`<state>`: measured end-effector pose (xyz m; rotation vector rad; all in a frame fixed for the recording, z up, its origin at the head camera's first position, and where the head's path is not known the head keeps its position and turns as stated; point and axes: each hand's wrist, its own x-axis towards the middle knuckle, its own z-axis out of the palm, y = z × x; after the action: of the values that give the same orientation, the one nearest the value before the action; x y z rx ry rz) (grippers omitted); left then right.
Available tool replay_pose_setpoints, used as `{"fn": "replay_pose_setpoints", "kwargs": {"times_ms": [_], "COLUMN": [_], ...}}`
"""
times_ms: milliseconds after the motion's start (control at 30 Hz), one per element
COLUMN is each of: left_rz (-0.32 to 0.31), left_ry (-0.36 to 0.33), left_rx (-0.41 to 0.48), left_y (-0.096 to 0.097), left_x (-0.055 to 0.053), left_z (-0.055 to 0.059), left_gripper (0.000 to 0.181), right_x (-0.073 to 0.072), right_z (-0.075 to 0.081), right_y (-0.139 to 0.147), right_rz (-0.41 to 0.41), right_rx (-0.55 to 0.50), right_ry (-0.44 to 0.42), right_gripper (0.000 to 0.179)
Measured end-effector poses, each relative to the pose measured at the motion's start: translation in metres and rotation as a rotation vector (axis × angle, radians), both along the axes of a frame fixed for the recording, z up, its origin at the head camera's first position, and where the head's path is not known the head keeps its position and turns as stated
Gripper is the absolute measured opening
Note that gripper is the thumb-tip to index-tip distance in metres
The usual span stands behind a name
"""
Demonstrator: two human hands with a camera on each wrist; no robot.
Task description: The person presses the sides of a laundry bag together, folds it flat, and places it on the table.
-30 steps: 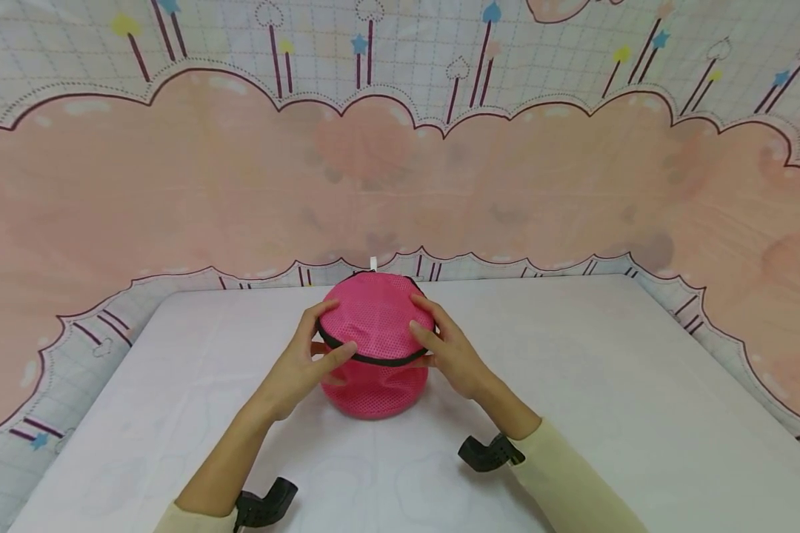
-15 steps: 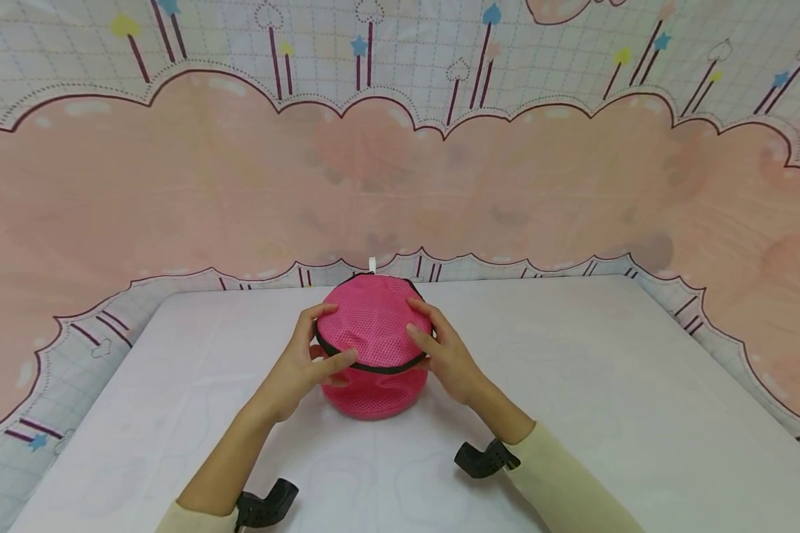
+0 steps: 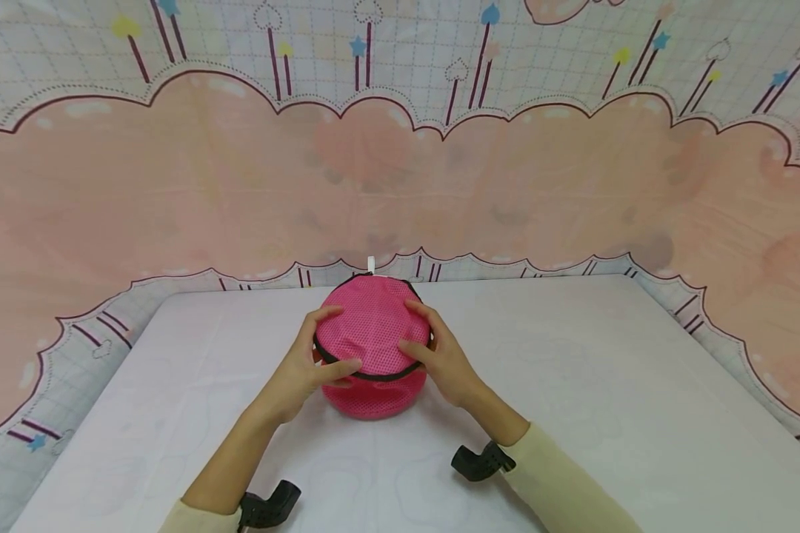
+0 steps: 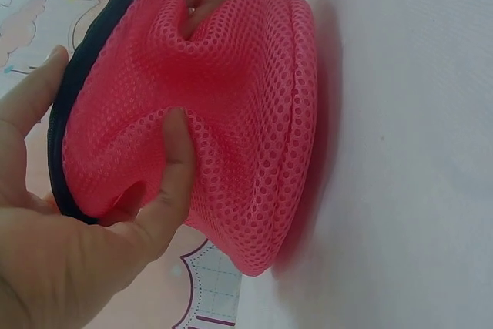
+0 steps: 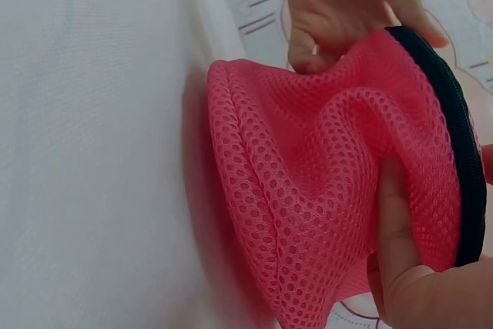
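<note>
A round pink mesh laundry bag (image 3: pixel 367 326) stands on the white table, with a black zipper (image 3: pixel 381 376) running around its upper edge and a small white tag (image 3: pixel 371 264) at the back. My left hand (image 3: pixel 301 374) grips its left side, thumb across the zipper at the front and fingers around the side. On the right, my right hand (image 3: pixel 448 363) grips it likewise, thumb on the top near the zipper. Both wrist views show fingers pressing folds into the mesh side (image 4: pixel 231 113). The base seam (image 5: pixel 250 167) rests at the table surface.
The white table (image 3: pixel 573 370) spreads around the bag. Behind it hangs a peach and white patterned cloth (image 3: pixel 240 185) that also runs along the table's sides. Black wrist mounts (image 3: pixel 270 505) sit below each hand.
The bag's top has tipped slightly toward me, its front zipper edge sinking lower. Both hands have followed it, the right one moving a little left and down.
</note>
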<state>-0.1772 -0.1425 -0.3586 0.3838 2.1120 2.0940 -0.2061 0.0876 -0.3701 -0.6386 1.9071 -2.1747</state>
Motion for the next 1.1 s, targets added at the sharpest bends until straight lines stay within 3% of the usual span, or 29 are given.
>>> {"fn": "replay_pose_setpoints", "kwargs": {"times_ms": [600, 1100], "left_rz": [0.003, 0.035], "left_ry": [-0.035, -0.042], "left_rx": [0.058, 0.064], "left_y": [0.008, 0.011], "left_x": [0.000, -0.001], "left_z": [-0.005, -0.009], "left_gripper": [0.079, 0.076], "right_x": [0.001, -0.001], "right_z": [-0.007, -0.014], "right_y": [-0.006, -0.008], "right_rz": [-0.057, -0.076], "right_rx": [0.007, 0.000], "right_ry": [0.067, 0.031], "right_gripper": [0.062, 0.063]}}
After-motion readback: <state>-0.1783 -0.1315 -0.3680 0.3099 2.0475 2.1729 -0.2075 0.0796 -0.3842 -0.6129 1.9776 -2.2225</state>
